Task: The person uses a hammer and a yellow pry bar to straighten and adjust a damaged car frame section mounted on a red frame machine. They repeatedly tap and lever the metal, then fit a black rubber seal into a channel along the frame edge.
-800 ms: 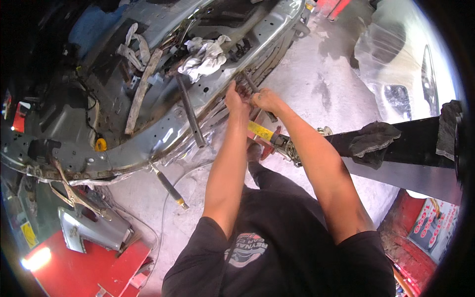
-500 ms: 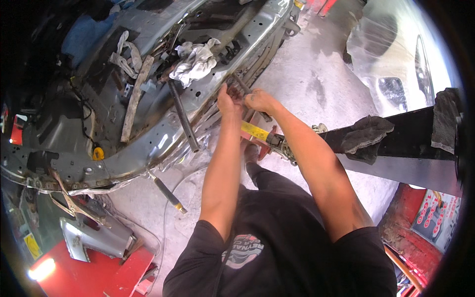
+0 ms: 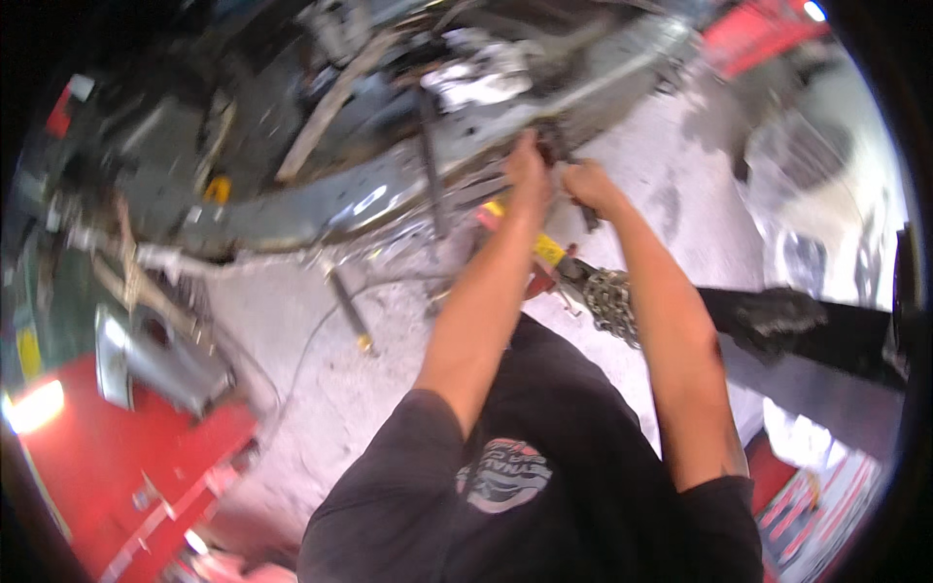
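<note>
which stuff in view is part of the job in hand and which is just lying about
Seemingly in use:
dark bar, in the right hand
grey car body, its edge near the left hand

Probably just lying about:
crumpled white cloth
long wood-like strip
silver panel
dark cloth on the black beam

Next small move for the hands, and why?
I'd ease the left hand back slightly before any force goes on the dark bar: the right hand grips it, its upper end looks close to the left fingers beside the car body, and blur hides their exact hold.
</note>
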`<state>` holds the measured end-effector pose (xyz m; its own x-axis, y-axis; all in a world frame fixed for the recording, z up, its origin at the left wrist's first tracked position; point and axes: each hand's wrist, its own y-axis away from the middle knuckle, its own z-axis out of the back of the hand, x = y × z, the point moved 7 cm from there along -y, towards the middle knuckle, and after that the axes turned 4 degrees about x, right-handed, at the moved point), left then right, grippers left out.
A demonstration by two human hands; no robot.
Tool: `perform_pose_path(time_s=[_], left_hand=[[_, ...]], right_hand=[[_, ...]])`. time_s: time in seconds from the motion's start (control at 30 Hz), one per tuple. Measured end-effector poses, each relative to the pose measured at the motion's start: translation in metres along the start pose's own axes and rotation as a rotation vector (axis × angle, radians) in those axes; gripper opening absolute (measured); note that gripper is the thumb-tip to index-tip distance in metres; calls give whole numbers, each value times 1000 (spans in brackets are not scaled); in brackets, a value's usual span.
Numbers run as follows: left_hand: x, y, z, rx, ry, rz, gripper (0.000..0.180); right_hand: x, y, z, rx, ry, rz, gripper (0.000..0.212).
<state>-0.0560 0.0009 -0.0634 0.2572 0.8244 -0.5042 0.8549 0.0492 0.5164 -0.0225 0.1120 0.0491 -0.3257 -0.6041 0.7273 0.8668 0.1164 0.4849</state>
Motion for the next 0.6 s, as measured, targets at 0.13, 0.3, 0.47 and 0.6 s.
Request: perform_pose_path(time_s=[0.13, 0.3, 0.47, 0.6], left_hand=[[-14, 51, -27, -13, -232, 24, 39], [6, 123, -9, 138, -455, 143, 92], [36, 172, -22, 397, -340, 346, 109], [25, 179, -30, 462, -407, 258, 110]], right_hand=[[-16, 0, 7, 23, -157, -81, 27], [-7, 1, 5, 57, -168, -116, 27], [-21, -10, 9, 126, -105, -165, 29], [-30, -13, 9, 82, -130, -170, 29]])
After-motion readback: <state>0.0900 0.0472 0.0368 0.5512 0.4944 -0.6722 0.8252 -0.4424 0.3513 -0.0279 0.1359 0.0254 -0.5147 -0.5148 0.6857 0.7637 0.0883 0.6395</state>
